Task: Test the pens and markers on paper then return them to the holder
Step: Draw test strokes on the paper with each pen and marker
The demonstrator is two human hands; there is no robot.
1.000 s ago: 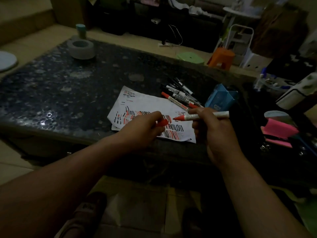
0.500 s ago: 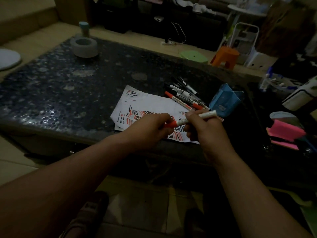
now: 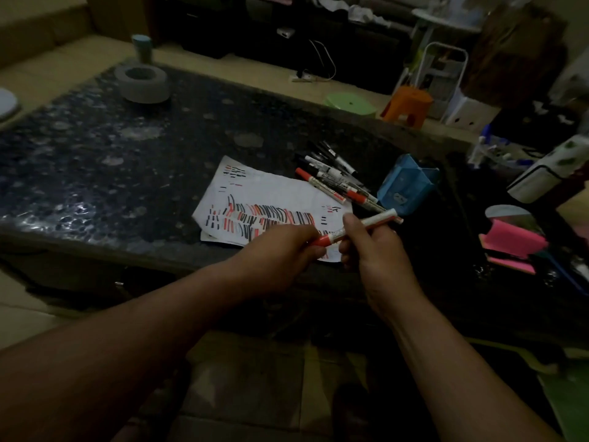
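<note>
Held marker: The slim white plastic marker is hanging over the near right corner of the white paper sheet, which is carrying rows of red and black test strokes.
Right hand: The right hand is clamping the barrel between thumb and curled fingers, apparently bracing it against an endwise push.
Left hand: The left hand is pinching the red cap, which is meeting the barrel. Capping is judged to be finishing.
Loose pens: A cluster of black, white and red pens is lying along the sheet's far right edge. Which of them are tested cannot be told.
Holder: The blue plastic holder is sitting right of the sheet, just beside the cluster, within easy reach for returns.
Surface: The dark speckled stone tabletop is bearing the sheet near its front edge. A grey ring-shaped roll is resting far left of the sheet.
Room: Dim light is limiting detail. An orange plastic stool is standing beyond the sheet, on pale flooring. Pink note pads are lying well right of the sheet.
</note>
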